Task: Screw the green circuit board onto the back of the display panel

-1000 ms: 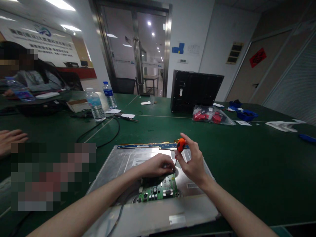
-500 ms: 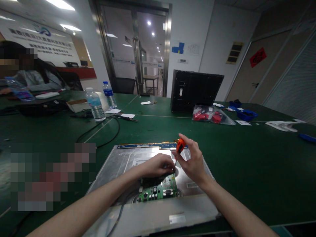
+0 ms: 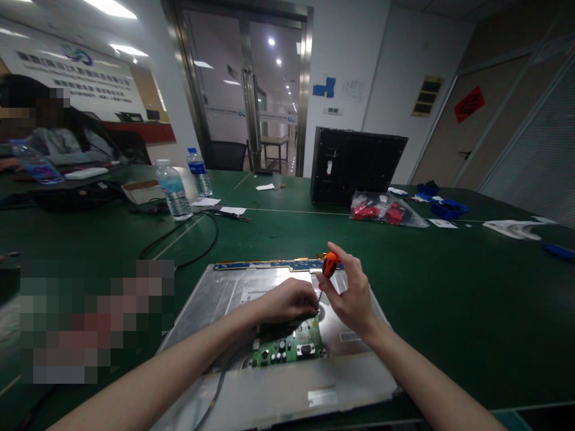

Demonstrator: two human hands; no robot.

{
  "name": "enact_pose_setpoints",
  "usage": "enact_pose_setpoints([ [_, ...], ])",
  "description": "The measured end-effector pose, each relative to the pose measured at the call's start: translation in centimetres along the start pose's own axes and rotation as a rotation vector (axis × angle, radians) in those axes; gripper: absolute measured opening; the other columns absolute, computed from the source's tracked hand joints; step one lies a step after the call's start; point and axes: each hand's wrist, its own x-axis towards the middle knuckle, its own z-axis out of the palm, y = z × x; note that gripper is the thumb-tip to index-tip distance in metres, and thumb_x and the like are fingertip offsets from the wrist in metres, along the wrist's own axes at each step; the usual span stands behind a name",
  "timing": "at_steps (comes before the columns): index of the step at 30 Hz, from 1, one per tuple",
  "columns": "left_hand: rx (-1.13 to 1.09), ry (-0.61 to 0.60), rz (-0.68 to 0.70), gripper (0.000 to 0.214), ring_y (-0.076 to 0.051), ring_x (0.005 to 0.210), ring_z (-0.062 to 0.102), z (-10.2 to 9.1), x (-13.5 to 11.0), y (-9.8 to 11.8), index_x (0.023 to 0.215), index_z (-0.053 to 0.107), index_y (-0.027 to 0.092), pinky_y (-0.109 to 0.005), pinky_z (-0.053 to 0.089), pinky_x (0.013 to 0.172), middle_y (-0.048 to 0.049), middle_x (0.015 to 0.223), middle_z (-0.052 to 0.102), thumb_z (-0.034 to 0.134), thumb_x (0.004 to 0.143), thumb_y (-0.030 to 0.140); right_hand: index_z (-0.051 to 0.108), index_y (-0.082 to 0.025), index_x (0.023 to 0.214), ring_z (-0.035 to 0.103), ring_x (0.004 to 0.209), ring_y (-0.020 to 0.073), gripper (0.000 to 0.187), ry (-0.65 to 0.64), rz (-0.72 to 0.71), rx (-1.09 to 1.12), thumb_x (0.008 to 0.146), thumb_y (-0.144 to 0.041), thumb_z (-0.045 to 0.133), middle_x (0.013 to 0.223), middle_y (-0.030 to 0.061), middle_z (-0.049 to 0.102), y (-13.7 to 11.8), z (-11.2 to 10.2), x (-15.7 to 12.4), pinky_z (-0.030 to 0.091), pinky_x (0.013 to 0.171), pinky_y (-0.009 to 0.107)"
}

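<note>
My right hand (image 3: 348,293) grips a screwdriver (image 3: 330,264) by its orange and black handle. The thin shaft points down at the far right corner of a green circuit board (image 3: 290,342). Right by the tip, my left hand (image 3: 291,299) has its fingers pinched together; what they hold, if anything, is hidden. The board lies on the silver metal back of a flat display panel (image 3: 211,293), and my left hand covers part of it. A narrow blue circuit strip (image 3: 256,266) runs along the panel's far edge. A grey cable (image 3: 218,392) crosses the panel's near left part.
On the green table (image 3: 449,299) stand a black monitor housing (image 3: 359,164), a clear bag with red parts (image 3: 386,209), and water bottles (image 3: 174,190). Blue trays (image 3: 449,209) lie far right. A black cable (image 3: 215,236) curls at left. Another person (image 3: 67,131) sits far left.
The screwdriver handle has turned slightly in my right hand, whose fingers have shifted a little. My left hand and the board stay in place.
</note>
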Motion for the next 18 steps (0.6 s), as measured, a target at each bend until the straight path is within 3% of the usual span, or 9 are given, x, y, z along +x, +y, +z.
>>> enact_pose_setpoints([
  [18,-0.033,-0.031,0.002,0.01,-0.018,0.08,0.064,0.04,0.05,-0.24,0.09,0.073,0.015,-0.024,0.047,0.075,-0.0053,0.088,0.072,0.064,0.086,0.014,0.048,-0.02,0.129,0.062,0.082,0.0221,0.043,-0.021,0.023,0.024,0.086,-0.022,0.053,0.094,0.0065,0.066,-0.21,-0.33,-0.02,0.049,0.073,0.036],
])
